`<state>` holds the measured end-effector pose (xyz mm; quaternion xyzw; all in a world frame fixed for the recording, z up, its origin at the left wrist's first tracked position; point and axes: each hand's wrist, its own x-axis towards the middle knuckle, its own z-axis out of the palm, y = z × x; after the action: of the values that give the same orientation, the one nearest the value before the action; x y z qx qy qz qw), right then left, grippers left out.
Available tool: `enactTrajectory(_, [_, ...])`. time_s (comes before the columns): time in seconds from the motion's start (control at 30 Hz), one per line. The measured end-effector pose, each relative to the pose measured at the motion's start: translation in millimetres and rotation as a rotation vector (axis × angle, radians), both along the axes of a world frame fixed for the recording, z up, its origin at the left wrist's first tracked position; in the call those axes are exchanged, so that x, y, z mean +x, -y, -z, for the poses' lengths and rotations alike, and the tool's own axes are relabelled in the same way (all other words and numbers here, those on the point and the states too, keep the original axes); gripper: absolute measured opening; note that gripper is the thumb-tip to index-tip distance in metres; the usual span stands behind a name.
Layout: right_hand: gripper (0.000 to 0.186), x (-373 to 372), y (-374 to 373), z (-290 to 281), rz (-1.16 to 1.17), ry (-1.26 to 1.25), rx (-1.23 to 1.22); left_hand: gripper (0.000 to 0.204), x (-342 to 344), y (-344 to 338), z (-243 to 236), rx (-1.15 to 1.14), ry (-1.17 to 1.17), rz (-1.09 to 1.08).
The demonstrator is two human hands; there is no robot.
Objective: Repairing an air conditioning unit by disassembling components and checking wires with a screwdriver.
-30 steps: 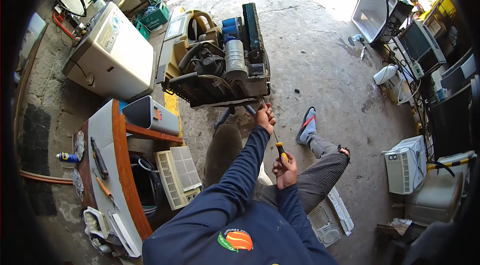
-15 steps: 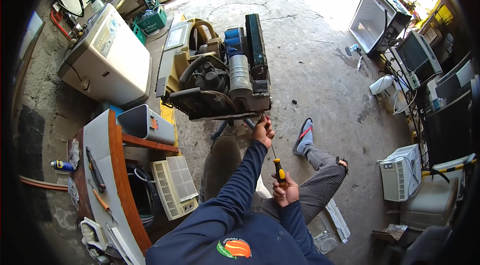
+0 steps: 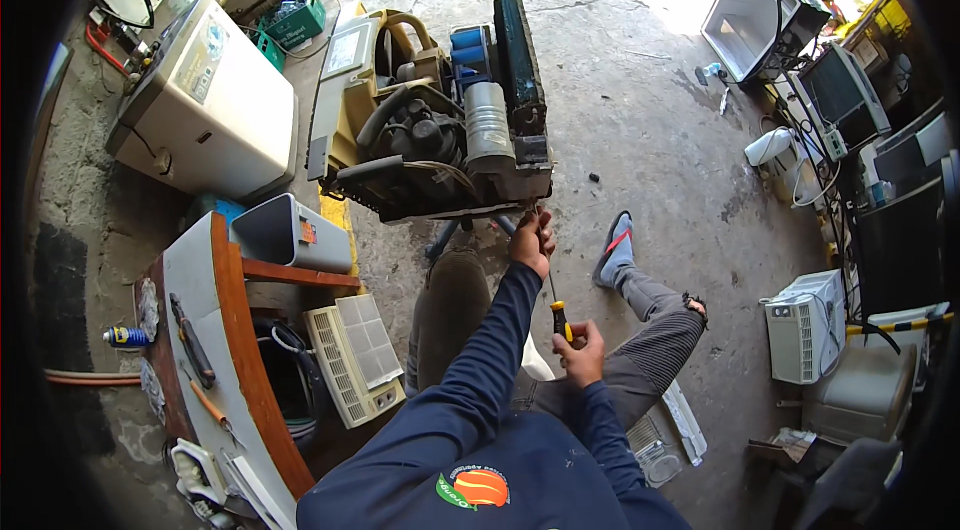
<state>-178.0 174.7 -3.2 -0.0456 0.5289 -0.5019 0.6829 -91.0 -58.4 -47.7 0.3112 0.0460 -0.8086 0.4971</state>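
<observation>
A stripped air-conditioner unit [image 3: 418, 135], with dark compressor, silver cylinder and blue parts, rests on a stand [image 3: 443, 235] in front of me. My left hand [image 3: 532, 240] is closed at its lower right edge, around the far end of a screwdriver shaft; what exactly the fingers pinch is too small to make out. My right hand [image 3: 578, 354] grips the yellow-and-black handle of the screwdriver [image 3: 558, 315] below, its shaft running up to my left hand.
Left are a white appliance [image 3: 205, 105], a grey bin [image 3: 290, 230], a bench [image 3: 235, 330] with tools and a beige front panel [image 3: 355, 350]. Right stand an open fridge cabinet [image 3: 740, 20], screens [image 3: 840, 90] and a window unit [image 3: 800, 330]. My legs and sandalled foot [image 3: 615, 250] are below.
The unit and my left hand sat lower in view half a second ago and are higher again. My right hand has shifted slightly right and up with the screwdriver.
</observation>
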Motion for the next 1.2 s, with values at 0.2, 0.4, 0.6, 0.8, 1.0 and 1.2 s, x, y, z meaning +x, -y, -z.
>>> enactTrajectory(0.2, [0.041,17,19,15,-0.156,-1.29,-0.152,0.015,0,10,2,0.002,0.017,-0.06])
enactTrajectory(0.4, [0.041,1,23,8,-0.241,-0.936,-0.031,0.014,9,22,-1,0.087,-0.15,-0.036])
enactTrajectory(0.6, [0.034,17,51,-19,-0.18,-1.446,-0.189,0.014,13,24,2,0.052,-0.277,-0.029])
enactTrajectory(0.8, [0.032,0,50,0,-0.191,-0.84,-0.007,0.014,12,25,6,0.066,-0.283,0.013])
enactTrajectory(1.0, [0.028,10,61,-4,-0.09,-1.163,-0.027,0.012,11,26,-1,0.113,-0.181,0.011])
enactTrajectory(1.2, [0.031,6,73,-20,-0.152,-0.924,-0.02,0.011,11,32,0,0.123,-0.172,0.014])
